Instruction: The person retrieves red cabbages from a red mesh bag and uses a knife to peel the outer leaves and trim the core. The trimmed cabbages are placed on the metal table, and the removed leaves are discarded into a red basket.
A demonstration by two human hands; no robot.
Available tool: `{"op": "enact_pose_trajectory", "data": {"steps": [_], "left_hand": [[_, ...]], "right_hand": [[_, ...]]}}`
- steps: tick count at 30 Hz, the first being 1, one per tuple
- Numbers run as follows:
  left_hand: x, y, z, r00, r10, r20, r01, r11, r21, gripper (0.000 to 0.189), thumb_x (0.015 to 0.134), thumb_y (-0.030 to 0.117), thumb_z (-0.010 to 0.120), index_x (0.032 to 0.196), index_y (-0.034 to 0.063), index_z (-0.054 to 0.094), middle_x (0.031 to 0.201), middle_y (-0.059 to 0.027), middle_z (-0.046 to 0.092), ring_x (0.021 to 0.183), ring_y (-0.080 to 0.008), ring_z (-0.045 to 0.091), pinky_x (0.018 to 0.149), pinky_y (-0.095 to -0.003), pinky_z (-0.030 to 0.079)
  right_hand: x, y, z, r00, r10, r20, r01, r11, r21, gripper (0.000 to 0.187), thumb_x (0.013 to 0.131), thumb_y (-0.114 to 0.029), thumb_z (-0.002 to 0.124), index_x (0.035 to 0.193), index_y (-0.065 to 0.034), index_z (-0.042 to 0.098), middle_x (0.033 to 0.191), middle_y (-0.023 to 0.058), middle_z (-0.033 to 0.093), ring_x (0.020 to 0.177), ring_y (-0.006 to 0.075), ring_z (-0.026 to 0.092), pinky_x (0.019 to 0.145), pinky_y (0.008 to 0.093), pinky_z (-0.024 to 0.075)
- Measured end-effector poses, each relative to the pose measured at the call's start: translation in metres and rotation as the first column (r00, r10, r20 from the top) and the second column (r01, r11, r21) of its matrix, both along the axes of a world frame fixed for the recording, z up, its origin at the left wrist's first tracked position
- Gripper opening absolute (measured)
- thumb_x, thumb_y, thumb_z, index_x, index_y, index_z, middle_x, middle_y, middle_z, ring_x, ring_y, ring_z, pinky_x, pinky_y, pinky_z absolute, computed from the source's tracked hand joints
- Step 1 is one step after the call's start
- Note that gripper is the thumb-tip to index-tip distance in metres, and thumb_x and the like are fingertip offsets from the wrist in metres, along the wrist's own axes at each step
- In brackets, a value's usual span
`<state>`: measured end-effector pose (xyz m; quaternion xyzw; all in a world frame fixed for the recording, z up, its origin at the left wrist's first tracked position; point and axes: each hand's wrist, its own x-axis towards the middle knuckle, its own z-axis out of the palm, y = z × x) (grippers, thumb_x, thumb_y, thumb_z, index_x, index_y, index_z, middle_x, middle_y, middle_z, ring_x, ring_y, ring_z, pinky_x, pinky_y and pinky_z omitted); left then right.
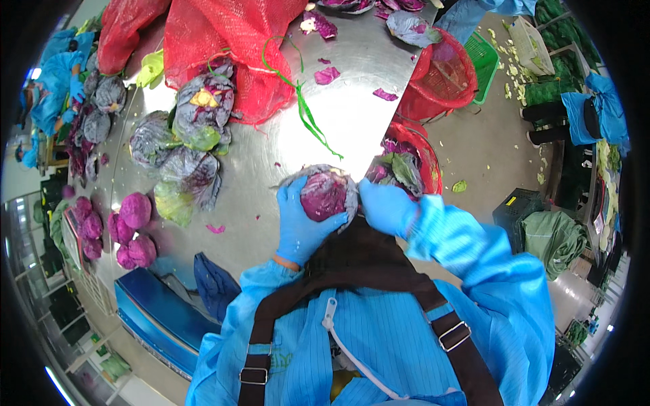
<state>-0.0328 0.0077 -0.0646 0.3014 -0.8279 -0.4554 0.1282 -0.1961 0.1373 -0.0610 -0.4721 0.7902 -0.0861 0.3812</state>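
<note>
My left hand [304,218], in a blue glove, holds a red cabbage [325,195] at the edge of a metal table [249,167]. Greyish outer leaves still wrap the cabbage's rim, and its shiny purple inside faces up. Just right of it is my right hand [386,205], gloved too, its fingers curled; whether it grips a leaf cannot be made out. Untrimmed red cabbages [200,111] with outer leaves lie to the left, near a red mesh sack [228,30]. Peeled purple cabbages [136,210] sit further left. A green tie [304,109] lies beyond my hands.
A red basket [431,162] of loose leaves stands beside the table's right edge, another red basket [464,76] behind it. A blue box [157,309] is at lower left. People in blue stand at far left and right. Leaf scraps litter the floor.
</note>
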Motion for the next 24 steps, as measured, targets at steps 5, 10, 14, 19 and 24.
{"op": "enact_pose_trajectory", "data": {"steps": [5, 10, 14, 19, 24], "left_hand": [[0.024, 0.002, -0.029, 0.992, -0.034, -0.122, 0.036, 0.999, 0.014, 0.110, 0.058, 0.038, 0.092, 0.144, 0.0038, 0.032, 0.142, -0.0203, 0.032, 0.133, -0.0386, 0.035, 0.111, -0.0461, 0.034], [0.058, -0.016, -0.009, 0.986, 0.109, -0.125, -0.025, 0.843, 0.538, 0.109, 0.065, 0.025, 0.090, 0.148, 0.0048, 0.023, 0.146, -0.0178, 0.031, 0.132, -0.0292, 0.039, 0.109, -0.0419, 0.038], [0.066, -0.021, -0.002, 0.975, 0.216, -0.058, -0.134, 0.773, 0.620, 0.094, 0.076, 0.019, 0.083, 0.147, 0.0047, 0.023, 0.142, -0.0171, 0.039, 0.127, -0.0268, 0.046, 0.106, -0.0393, 0.041], [0.064, -0.026, -0.012, 0.928, 0.373, 0.014, -0.255, 0.604, 0.755, 0.083, 0.080, 0.019, 0.078, 0.145, 0.0052, 0.028, 0.138, -0.0149, 0.044, 0.125, -0.0255, 0.048, 0.106, -0.0394, 0.041], [0.074, -0.022, -0.024, 0.875, 0.470, -0.117, -0.152, 0.496, 0.855, 0.079, 0.080, 0.020, 0.076, 0.144, 0.0081, 0.032, 0.139, -0.0122, 0.044, 0.126, -0.0263, 0.047, 0.107, -0.0407, 0.040]], "right_hand": [[-0.005, 0.002, -0.053, 0.997, 0.010, -0.071, -0.014, 0.998, -0.055, 0.028, 0.086, -0.023, 0.057, 0.107, -0.0045, 0.053, 0.083, 0.0243, 0.065, 0.076, 0.0431, 0.065, 0.067, 0.0511, 0.0519], [0.000, 0.015, -0.018, 0.941, -0.296, 0.164, 0.338, 0.850, -0.404, 0.031, 0.088, -0.027, 0.059, 0.113, -0.0094, 0.056, 0.079, 0.0185, 0.066, 0.071, 0.0365, 0.067, 0.063, 0.0465, 0.0526], [0.016, -0.040, -0.007, 0.948, -0.301, 0.101, 0.316, 0.864, -0.391, 0.047, 0.089, -0.029, 0.058, 0.132, -0.0127, 0.052, 0.085, 0.0182, 0.068, 0.075, 0.0355, 0.067, 0.067, 0.0456, 0.0535], [0.009, -0.052, -0.061, 0.977, -0.172, -0.122, 0.138, 0.959, -0.248, 0.052, 0.089, -0.032, 0.053, 0.139, -0.0183, 0.048, 0.087, 0.0157, 0.068, 0.078, 0.0330, 0.067, 0.069, 0.0469, 0.0526], [-0.013, 0.007, -0.046, 0.917, -0.383, -0.114, 0.363, 0.917, -0.162, 0.050, 0.089, -0.028, 0.056, 0.137, -0.0197, 0.048, 0.088, 0.0147, 0.069, 0.075, 0.0327, 0.067, 0.065, 0.0438, 0.0525]]}}
